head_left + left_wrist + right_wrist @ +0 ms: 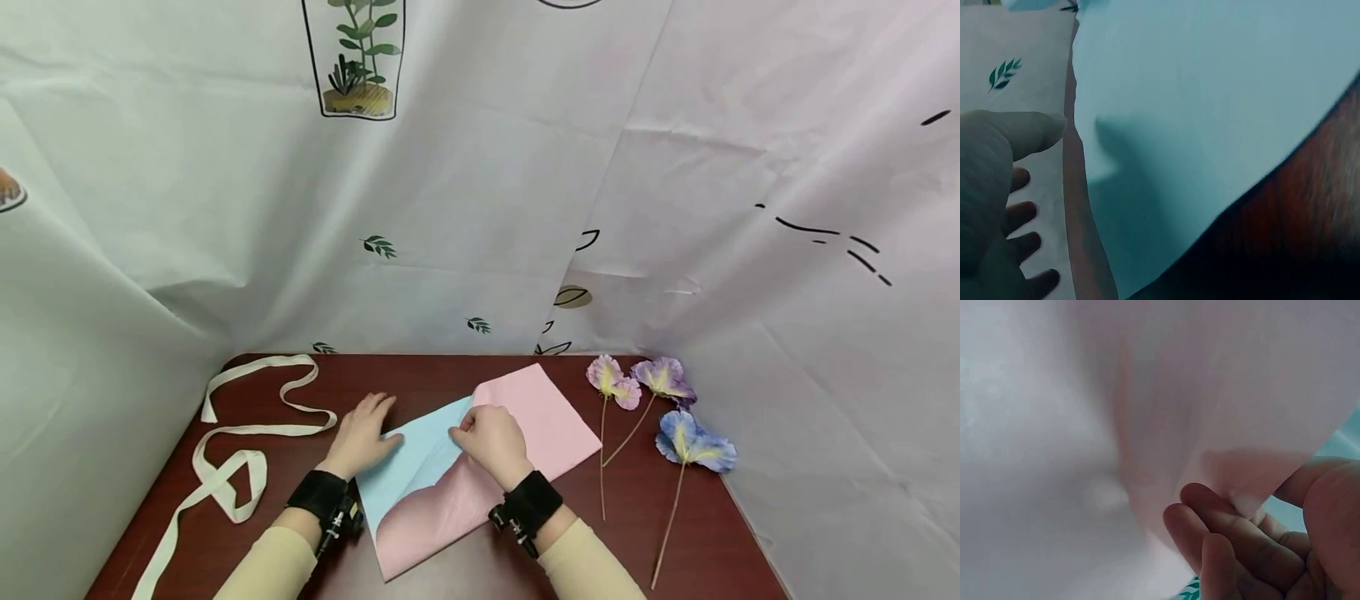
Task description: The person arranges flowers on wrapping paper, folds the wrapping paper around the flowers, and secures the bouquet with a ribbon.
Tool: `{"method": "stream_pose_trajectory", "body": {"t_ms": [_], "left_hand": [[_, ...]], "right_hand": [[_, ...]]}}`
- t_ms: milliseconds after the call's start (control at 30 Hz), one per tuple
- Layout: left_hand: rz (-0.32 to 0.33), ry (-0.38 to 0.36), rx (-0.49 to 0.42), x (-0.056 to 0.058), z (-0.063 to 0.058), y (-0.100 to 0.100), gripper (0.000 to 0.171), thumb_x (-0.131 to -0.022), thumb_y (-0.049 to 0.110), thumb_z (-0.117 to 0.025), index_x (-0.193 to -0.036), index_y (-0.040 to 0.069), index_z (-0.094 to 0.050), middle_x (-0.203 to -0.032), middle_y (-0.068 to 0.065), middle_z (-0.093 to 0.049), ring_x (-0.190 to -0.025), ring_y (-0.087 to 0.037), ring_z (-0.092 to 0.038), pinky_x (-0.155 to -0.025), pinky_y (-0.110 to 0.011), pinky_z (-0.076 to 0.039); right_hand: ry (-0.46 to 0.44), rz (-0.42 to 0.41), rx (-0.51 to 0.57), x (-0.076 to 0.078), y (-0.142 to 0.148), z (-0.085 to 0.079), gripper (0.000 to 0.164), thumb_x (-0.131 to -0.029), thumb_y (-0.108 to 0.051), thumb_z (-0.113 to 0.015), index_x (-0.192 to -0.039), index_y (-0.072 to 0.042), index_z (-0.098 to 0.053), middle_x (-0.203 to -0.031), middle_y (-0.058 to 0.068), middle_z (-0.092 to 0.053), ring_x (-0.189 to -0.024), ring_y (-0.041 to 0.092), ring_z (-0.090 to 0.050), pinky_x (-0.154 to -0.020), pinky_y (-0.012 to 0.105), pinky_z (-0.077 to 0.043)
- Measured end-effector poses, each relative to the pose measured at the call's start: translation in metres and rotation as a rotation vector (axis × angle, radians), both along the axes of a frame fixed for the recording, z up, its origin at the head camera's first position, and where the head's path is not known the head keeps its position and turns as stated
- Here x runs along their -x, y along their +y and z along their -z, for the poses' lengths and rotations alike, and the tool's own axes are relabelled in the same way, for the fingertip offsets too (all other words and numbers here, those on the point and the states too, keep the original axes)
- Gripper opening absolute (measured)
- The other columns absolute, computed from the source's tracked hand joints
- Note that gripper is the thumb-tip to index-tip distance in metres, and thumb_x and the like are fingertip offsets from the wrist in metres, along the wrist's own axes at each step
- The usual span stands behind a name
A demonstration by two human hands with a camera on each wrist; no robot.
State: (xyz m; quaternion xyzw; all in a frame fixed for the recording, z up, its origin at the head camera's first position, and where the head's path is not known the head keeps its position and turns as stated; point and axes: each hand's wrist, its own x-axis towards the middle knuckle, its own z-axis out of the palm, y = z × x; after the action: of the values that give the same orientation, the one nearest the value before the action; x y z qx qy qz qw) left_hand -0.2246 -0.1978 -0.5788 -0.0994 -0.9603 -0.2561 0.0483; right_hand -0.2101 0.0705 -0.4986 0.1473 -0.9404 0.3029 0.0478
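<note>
At the left of the dark red desk (720,542), a white ribbon (262,430) lies in loose loops, one end running down toward the near edge and a crossed loop partway along it. Next to the ribbon's right side is the left hand (362,439), holding nothing, its fingers spread away from it and its thumb at the left edge of the blue sheet (420,450). A black wristband (322,493) with a small camera sits above a cream sleeve (273,567). The blue sheet lies at the middle of the desk, with the pink sheet (551,417) covering its near and right parts; whether they are two sheets or two faces of one, I cannot tell. Over the middle, the right hand (491,442) pinches the edge of the pink sheet between thumb and fingers, and the near portion of that edge bows up in a curve. The pink sheet's flat far part reaches right, its corner just beside the stem of a pink flower (613,383). Next comes a purple flower (663,379), its stem slanting down to the pink flower's stem. Farthest right lies a blue flower (696,443), its stem pointing toward the near edge.
</note>
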Motion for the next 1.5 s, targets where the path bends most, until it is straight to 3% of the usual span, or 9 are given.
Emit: {"method": "stream_pose_trajectory", "body": {"t_ms": [200,400,667,800,900,1033,1133,1233,1500], "left_hand": [[-0.049,-0.078,-0.002,0.004,0.009,0.022,0.055,-0.088,0.045,-0.086,-0.121,0.006,-0.069,-0.134,-0.021,-0.054,-0.123,-0.041,-0.047,-0.095,-0.059,-0.038],[-0.062,-0.096,-0.072,0.005,0.004,0.024,0.033,-0.091,0.032,-0.086,-0.085,0.014,-0.058,-0.107,-0.01,-0.051,-0.102,-0.031,-0.042,-0.083,-0.05,-0.028],[-0.022,-0.077,-0.214,0.004,-0.002,0.009,0.022,-0.105,0.02,-0.068,-0.091,0.018,-0.051,-0.069,0.004,-0.038,-0.062,-0.014,-0.042,-0.064,-0.033,-0.031],[-0.073,-0.014,-0.193,0.003,-0.006,0.001,0.02,-0.105,0.017,-0.063,-0.091,0.017,-0.049,-0.064,0.005,-0.03,-0.054,-0.013,-0.035,-0.055,-0.029,-0.025],[-0.114,0.053,-0.161,0.001,-0.007,-0.004,0.02,-0.103,0.015,-0.062,-0.09,0.017,-0.047,-0.062,0.006,-0.031,-0.051,-0.013,-0.033,-0.053,-0.029,-0.022],[-0.148,0.136,-0.152,-0.003,-0.004,-0.011,0.019,-0.102,0.013,-0.061,-0.089,0.018,-0.047,-0.06,0.006,-0.032,-0.049,-0.012,-0.029,-0.051,-0.028,-0.02],[-0.175,0.215,-0.162,-0.005,-0.002,-0.015,0.018,-0.101,0.013,-0.06,-0.09,0.019,-0.048,-0.058,0.007,-0.03,-0.047,-0.011,-0.026,-0.049,-0.028,-0.019],[-0.22,0.282,-0.164,-0.006,0.0,-0.02,0.017,-0.102,0.013,-0.06,-0.09,0.017,-0.048,-0.056,0.007,-0.027,-0.046,-0.011,-0.024,-0.049,-0.028,-0.018],[-0.325,0.341,-0.094,-0.009,0.003,-0.028,0.012,-0.101,0.011,-0.067,-0.095,0.009,-0.057,-0.058,-0.006,-0.047,-0.047,-0.026,-0.042,-0.047,-0.038,-0.03]], "right_hand": [[0.019,-0.005,0.013,0.0,-0.002,0.003,0.019,-0.087,-0.024,-0.085,-0.072,-0.02,-0.074,-0.053,-0.015,-0.055,-0.048,0.006,-0.048,-0.046,0.026,-0.039],[0.023,-0.019,0.001,-0.001,-0.001,-0.001,0.019,-0.087,-0.022,-0.083,-0.073,-0.022,-0.071,-0.051,-0.014,-0.052,-0.047,0.006,-0.045,-0.046,0.025,-0.037],[-0.017,-0.015,-0.063,-0.012,0.018,-0.01,0.009,-0.087,-0.018,-0.077,-0.094,-0.021,-0.074,-0.057,-0.01,-0.049,-0.049,0.009,-0.041,-0.045,0.028,-0.033],[-0.121,-0.035,-0.098,-0.014,0.027,-0.014,0.044,-0.087,-0.014,-0.065,-0.13,-0.018,-0.074,-0.056,-0.001,-0.049,-0.05,0.012,-0.032,-0.044,0.03,-0.025],[-0.182,-0.039,-0.136,-0.015,0.035,-0.015,0.051,-0.085,-0.013,-0.061,-0.135,-0.014,-0.074,-0.08,0.007,-0.072,-0.055,0.015,-0.039,-0.046,0.032,-0.027],[-0.216,-0.021,-0.181,-0.018,0.049,-0.014,0.038,-0.088,-0.015,-0.062,-0.121,-0.006,-0.079,-0.11,0.012,-0.076,-0.062,0.017,-0.048,-0.052,0.033,-0.034],[-0.225,-0.004,-0.189,-0.02,0.059,-0.012,0.023,-0.095,-0.019,-0.061,-0.082,-0.006,-0.074,-0.075,0.006,-0.062,-0.056,0.016,-0.041,-0.053,0.033,-0.03],[-0.251,0.015,-0.18,-0.022,0.066,-0.013,0.047,-0.104,-0.029,-0.058,-0.06,-0.015,-0.051,-0.056,-0.001,-0.035,-0.052,0.015,-0.035,-0.052,0.032,-0.027],[-0.354,0.044,-0.236,-0.018,0.078,0.0,0.03,-0.097,-0.034,-0.075,-0.077,-0.012,-0.079,-0.071,0.0,-0.068,-0.06,0.015,-0.056,-0.055,0.032,-0.043]]}}
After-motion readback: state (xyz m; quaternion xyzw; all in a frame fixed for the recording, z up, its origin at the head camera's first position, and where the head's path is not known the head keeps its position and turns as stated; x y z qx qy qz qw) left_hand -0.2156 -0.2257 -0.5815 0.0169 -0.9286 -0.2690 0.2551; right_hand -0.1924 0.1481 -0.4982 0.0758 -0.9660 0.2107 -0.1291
